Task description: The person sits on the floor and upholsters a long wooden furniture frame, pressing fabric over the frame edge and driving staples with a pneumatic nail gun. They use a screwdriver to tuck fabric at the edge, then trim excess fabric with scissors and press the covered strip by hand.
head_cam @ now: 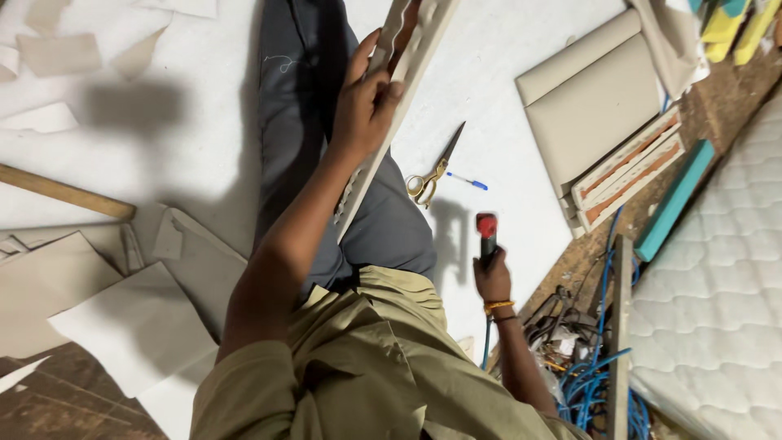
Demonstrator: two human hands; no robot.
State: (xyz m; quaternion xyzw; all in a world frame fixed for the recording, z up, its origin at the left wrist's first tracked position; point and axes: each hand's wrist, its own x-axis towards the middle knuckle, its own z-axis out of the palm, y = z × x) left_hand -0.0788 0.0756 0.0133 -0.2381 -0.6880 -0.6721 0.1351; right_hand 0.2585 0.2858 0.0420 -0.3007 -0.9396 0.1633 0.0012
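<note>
left hand (366, 102) gripping padded panel (395, 90), held on edge over the lap, fingers wrapped round its side | right hand (491, 273) closed on red-topped tool (486, 232), blue hose (487, 342) below | scissors (432, 171), blue pen (468, 181) lie between the 2 hands

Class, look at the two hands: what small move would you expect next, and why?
Probably the right hand brings its red-topped black tool up to the long cream scalloped panel. The left hand grips that panel, propped along the leg, while the tool is apart from it, lower right, near the gold-handled scissors.
</note>
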